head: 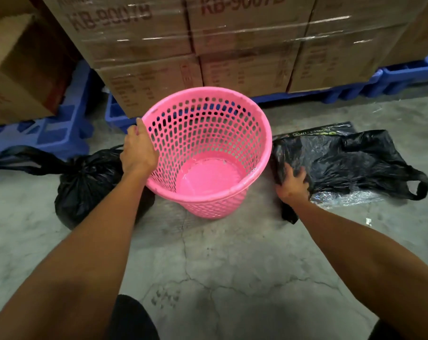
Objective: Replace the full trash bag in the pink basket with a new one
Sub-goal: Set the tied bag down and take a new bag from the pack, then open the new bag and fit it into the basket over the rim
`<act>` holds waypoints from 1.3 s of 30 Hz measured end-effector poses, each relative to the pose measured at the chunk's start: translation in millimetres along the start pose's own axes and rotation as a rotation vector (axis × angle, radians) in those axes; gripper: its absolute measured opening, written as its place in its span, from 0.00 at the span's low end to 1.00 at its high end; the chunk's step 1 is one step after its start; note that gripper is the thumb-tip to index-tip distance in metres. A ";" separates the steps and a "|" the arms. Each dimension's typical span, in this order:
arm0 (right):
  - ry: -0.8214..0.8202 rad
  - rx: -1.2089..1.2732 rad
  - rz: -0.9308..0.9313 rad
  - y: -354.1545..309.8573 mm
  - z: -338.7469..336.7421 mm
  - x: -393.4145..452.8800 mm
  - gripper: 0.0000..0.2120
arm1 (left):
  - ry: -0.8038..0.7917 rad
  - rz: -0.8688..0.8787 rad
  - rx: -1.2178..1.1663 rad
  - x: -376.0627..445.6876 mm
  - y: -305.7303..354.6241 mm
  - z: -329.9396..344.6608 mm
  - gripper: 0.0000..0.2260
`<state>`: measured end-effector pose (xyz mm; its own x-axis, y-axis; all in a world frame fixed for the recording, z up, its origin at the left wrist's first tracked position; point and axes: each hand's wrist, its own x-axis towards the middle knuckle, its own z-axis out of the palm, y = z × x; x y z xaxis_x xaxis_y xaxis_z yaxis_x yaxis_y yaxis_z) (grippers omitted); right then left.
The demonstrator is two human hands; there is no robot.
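Note:
The pink basket [262, 133] stands on the concrete floor, tilted toward me, with no bag inside it. My left hand [138, 150] grips its left rim. A tied, full black trash bag [85, 182] lies on the floor just left of the basket, partly behind my left forearm. To the right, a flat new black bag [343, 163] with loop handles lies on a pack of bags. My right hand [294, 184] presses on the new bag's near left corner, fingers curled into the plastic.
Shrink-wrapped cardboard boxes [208, 45] on blue plastic pallets [355, 92] stand right behind the basket. Another box [16, 69] sits on a pallet at the left. A clear wrapper [348, 197] lies under the new bag. Cracked bare floor [220, 278] stretches toward me.

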<state>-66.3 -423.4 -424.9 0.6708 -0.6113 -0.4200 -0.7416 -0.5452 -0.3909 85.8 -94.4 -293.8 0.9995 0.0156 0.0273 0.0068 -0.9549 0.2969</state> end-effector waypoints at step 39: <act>-0.162 1.175 -0.581 -274.4 -204.1 -193.1 0.13 | -0.448 0.199 -1.463 -25.8 109.7 -141.4 0.12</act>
<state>5.7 -272.8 -69.4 0.9407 -0.3391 -0.0117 0.0478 0.1668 -0.9848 56.5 -157.6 -127.0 0.9094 -0.4155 -0.0215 0.1096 0.1892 0.9758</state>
